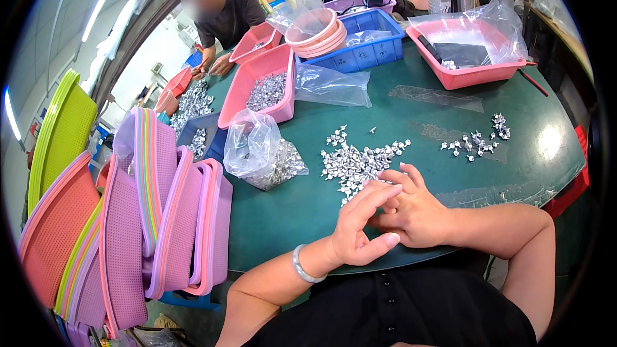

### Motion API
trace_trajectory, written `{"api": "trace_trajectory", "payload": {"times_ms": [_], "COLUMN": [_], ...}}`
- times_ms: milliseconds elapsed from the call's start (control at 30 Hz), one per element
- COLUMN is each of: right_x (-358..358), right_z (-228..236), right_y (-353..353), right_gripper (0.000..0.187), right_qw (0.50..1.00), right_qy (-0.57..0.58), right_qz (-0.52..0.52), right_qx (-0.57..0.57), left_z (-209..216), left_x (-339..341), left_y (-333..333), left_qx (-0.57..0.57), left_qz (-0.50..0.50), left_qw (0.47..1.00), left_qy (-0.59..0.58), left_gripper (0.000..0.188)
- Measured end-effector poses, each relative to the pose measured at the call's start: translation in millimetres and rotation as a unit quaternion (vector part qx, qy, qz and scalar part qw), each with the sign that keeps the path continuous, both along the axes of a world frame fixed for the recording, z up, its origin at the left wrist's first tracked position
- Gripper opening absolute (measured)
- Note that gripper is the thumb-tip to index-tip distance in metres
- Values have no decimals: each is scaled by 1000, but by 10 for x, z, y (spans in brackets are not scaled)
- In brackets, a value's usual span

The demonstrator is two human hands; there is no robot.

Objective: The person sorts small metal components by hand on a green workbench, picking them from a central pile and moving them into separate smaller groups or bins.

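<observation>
My left hand [361, 228], with a pale bangle [304, 263] at its wrist, is raised over the near table edge, its fingers stretched out and thumb apart. It overlaps my right hand [414, 215], whose visible fingers are partly bent and spread; some of them are hidden behind the left. Nothing shows held in either hand. Just beyond the fingertips lies a loose pile of small shiny silver metal parts [353, 162]. Farther right sits a smaller scatter of the same parts [474, 145]. A clear plastic bag [254, 148] of similar parts stands left of the pile.
Stacked plastic baskets [122, 244] crowd the left side. A pink bin [288, 99] of metal parts, a blue crate [376, 58] with pink bowls [313, 29], and a pink tray [479, 77] line the green table [385, 112]. A person [225, 16] works at the far left.
</observation>
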State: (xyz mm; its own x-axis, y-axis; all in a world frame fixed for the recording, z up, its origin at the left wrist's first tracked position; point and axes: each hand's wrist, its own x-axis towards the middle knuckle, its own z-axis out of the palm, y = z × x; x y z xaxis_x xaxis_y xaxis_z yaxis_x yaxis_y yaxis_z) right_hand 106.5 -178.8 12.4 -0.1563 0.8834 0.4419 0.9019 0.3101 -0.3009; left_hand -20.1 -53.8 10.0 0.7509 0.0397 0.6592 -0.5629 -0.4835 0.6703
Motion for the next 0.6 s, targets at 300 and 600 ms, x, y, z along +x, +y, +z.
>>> {"api": "trace_trajectory", "payload": {"times_ms": [300,600], "right_x": [59,37], "right_z": [7,-18], "right_y": [29,49], "right_gripper": [24,17], "right_qw": [998,997], "right_qy": [-11,-72], "right_qz": [-27,-10], "right_qx": [46,32], "left_z": [37,20], "left_x": [-21,27], "left_y": [-44,-33], "left_qx": [55,18], "left_qz": [13,28], "left_qw": [998,999], "left_qy": [-14,-34], "left_gripper": [58,58]}}
